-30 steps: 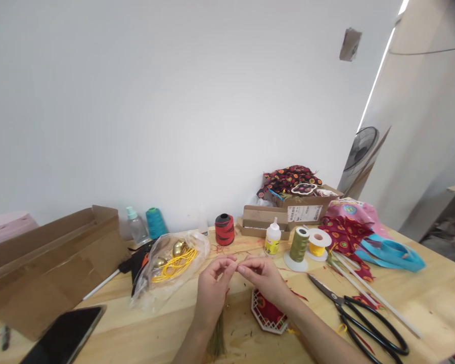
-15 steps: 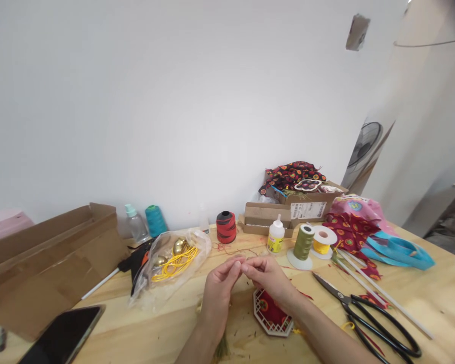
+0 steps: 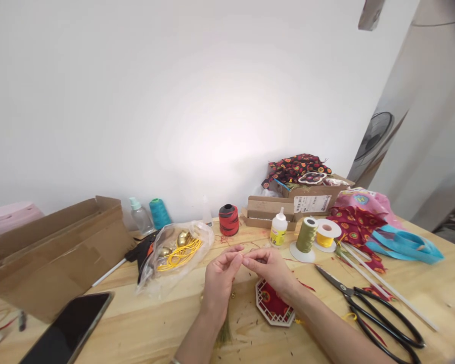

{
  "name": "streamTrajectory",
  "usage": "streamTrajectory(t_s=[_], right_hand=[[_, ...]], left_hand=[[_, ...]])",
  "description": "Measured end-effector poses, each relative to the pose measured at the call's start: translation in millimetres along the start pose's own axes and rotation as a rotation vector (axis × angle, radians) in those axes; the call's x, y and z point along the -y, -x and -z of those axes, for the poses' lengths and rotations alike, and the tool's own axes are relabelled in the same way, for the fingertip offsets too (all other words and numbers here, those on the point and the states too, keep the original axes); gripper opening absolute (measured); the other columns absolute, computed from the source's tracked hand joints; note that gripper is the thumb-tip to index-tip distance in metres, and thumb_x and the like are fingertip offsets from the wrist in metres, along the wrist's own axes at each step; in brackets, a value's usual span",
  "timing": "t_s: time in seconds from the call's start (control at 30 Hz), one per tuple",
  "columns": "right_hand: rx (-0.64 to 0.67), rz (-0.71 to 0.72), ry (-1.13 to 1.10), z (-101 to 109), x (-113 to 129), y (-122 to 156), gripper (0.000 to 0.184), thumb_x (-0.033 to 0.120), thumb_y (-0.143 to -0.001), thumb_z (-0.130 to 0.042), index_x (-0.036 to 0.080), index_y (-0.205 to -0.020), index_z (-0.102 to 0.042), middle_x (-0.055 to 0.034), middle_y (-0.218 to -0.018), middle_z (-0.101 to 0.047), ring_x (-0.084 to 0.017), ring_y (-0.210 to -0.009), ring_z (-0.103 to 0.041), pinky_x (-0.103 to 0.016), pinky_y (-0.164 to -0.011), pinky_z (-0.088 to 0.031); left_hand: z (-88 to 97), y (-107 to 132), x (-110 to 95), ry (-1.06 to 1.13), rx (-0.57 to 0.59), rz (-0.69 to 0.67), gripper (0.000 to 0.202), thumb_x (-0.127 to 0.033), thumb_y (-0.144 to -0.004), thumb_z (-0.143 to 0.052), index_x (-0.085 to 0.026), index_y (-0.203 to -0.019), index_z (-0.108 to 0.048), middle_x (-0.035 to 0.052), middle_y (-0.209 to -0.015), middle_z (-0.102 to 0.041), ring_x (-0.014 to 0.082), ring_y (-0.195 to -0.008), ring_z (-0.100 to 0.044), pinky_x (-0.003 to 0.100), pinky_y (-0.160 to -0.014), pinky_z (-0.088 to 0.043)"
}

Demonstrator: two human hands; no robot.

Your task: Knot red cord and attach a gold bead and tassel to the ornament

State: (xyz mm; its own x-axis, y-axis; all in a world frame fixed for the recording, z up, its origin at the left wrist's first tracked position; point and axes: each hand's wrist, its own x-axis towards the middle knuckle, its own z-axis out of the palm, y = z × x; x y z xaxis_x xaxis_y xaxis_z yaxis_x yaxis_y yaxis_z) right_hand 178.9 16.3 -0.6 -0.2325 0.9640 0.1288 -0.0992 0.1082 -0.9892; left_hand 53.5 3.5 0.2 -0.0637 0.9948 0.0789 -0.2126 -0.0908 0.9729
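Note:
My left hand [image 3: 220,280] and my right hand [image 3: 271,270] meet above the middle of the table, thumbs and fingertips pinched together. Whatever lies between them is too small to make out. Below my left wrist hangs or lies an olive-green tassel [image 3: 224,331], partly covered by the hand. Small gold beads [image 3: 233,294] show between my hands. Under my right wrist rests an octagonal white lattice frame with red patterned fabric [image 3: 273,307], a yellow cord at its corner. Black-handled scissors [image 3: 379,316] lie open to the right of my right forearm.
Behind my hands stand a red thread spool [image 3: 228,220], a glue bottle [image 3: 279,227], a green spool [image 3: 307,237] and a yellow spool [image 3: 328,233]. At left are a cardboard box [image 3: 60,253], a phone [image 3: 68,328] and a plastic bag [image 3: 178,253] with yellow cord.
My head view has tilted and shifted slightly, so the table items sit a little higher and further right. Both hands stay together at the fingertips; the left fingers have spread slightly.

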Motion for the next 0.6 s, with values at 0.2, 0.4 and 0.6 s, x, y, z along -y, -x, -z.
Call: streamTrajectory(t_s=[0.2, 0.4, 0.6], right_hand=[[-0.093, -0.025, 0.013, 1.9, -2.3, -2.9, 0.021, 0.037, -0.063, -0.066, 0.016, -0.066, -0.070, 0.0011, -0.057, -0.061, -0.009, -0.052, -0.045, -0.022, -0.051, -0.035], [-0.217, -0.058, 0.009, 2.8, 1.2, -5.7, 0.027, 0.040, -0.061, -0.066, 0.014, -0.064, -0.069, 0.0036, -0.047, -0.052, -0.006, -0.042, -0.035, -0.020, -0.041, -0.027], [-0.210, -0.074, 0.000, 1.1, 4.3, -4.1, 0.027, 0.040, -0.058, -0.067, 0.014, -0.062, -0.068, 0.0044, -0.045, -0.047, -0.005, -0.040, -0.029, -0.020, -0.037, -0.021]], left_hand=[[10.3, -4.2, -12.9, -0.178, -0.017, -0.082, 0.030, -0.034, -0.075, -0.053, -0.017, -0.096, -0.063, 0.0092, -0.107, -0.062, 0.0217, -0.098, -0.054, 0.034, -0.086, -0.039], [45.8, -11.9, -53.4, -0.552, 0.006, -0.160, 0.021, -0.033, -0.061, -0.065, -0.021, -0.078, -0.070, 0.0079, -0.097, -0.064, 0.0279, -0.097, -0.052, 0.044, -0.091, -0.032], [80.7, 14.8, -52.4, -0.829, 0.144, -0.115, 0.043, -0.020, -0.048, -0.075, -0.027, -0.090, -0.069, 0.0097, -0.113, -0.057, 0.0328, -0.109, -0.043, 0.044, -0.097, -0.021]])
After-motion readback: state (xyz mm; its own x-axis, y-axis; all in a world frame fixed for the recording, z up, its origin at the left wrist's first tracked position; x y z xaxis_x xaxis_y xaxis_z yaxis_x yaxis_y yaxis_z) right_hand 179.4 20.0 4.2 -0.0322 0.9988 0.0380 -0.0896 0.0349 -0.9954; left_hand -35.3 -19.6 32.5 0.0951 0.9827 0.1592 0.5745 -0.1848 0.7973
